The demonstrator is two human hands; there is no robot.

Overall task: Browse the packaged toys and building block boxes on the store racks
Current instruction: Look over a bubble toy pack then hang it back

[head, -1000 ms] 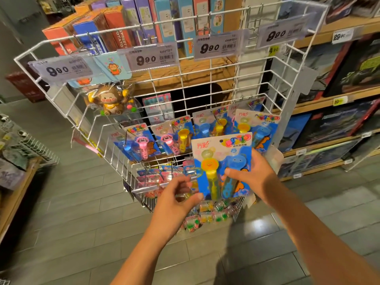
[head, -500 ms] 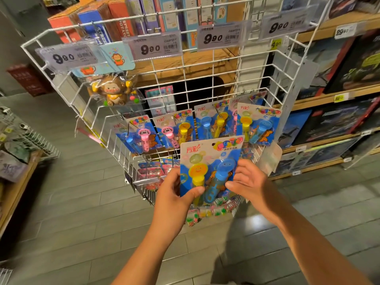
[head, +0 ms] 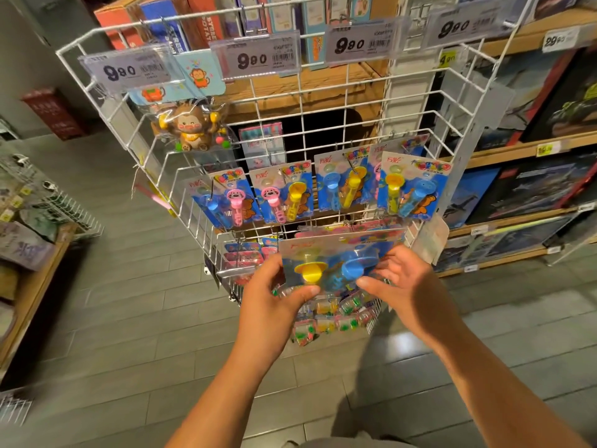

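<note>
While the left hand [head: 274, 299] and right hand [head: 405, 286] each gripped a side of the toy pack [head: 336, 263], it tilted back, blurred. It sat near the wire rack [head: 449, 101]'s lower edge, perhaps touching.

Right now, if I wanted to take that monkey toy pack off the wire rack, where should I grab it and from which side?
Probably by the flat card header above the monkey toy pack, coming straight from the front. The pack hangs from its top on the wire rack, so pinching there should let it slide forward off its hook, while the bulging clear bubble looks harder to pinch.
</note>
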